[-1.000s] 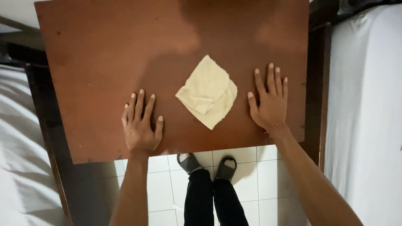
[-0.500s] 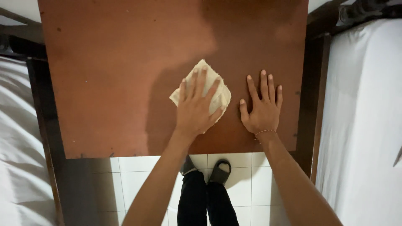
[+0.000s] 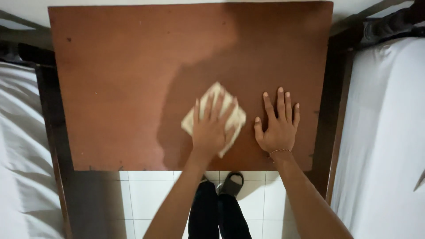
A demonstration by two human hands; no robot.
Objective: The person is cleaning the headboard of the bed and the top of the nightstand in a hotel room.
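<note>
A folded cream cloth lies on a reddish-brown wooden table, near its front edge. My left hand presses flat on top of the cloth, fingers spread, covering most of it. My right hand rests palm down on the bare tabletop just right of the cloth, fingers apart, holding nothing. A thin bracelet sits on my right wrist.
White bedding borders the table on the left and a white mattress on the right, with a dark bed frame between. Below the table's front edge are white floor tiles and my legs and sandals.
My left hand moved from the bare tabletop at the left onto the cloth. The cloth and hand have since shifted slightly. My right hand stayed flat beside it.
</note>
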